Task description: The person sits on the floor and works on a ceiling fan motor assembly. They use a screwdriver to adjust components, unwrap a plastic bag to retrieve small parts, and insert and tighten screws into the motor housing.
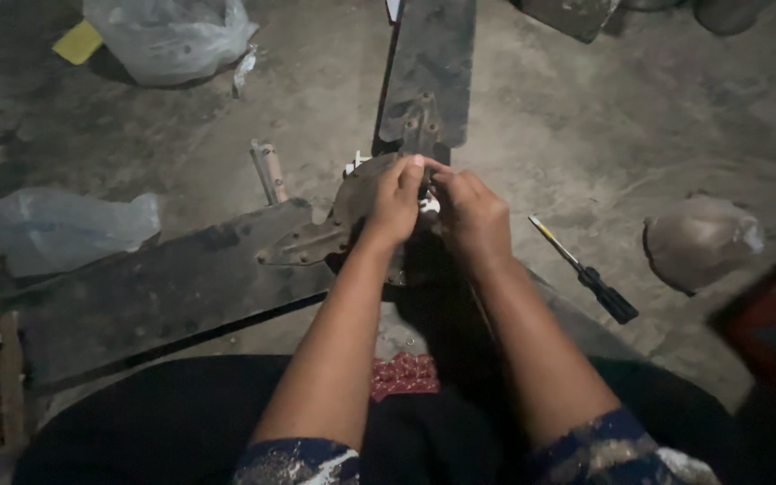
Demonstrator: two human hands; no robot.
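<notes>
My left hand (pixel 394 202) and right hand (pixel 467 214) meet over the fan hub (pixel 358 193), fingertips pinched on a small part I cannot make out. The hub sits on the floor (pixel 586 126) before my knees, its blades (pixel 431 63) spreading outward. A screwdriver (pixel 586 271) lies right; plastic bags (pixel 168 36) lie left.

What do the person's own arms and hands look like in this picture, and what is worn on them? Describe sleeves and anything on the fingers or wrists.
Both forearms are bare from elbow to wrist. The left hand and right hand wear no gloves, and no ring, watch or bracelet can be made out in the dim light. Short sleeves end near the elbows, dark blue with a pale mottled pattern.
</notes>
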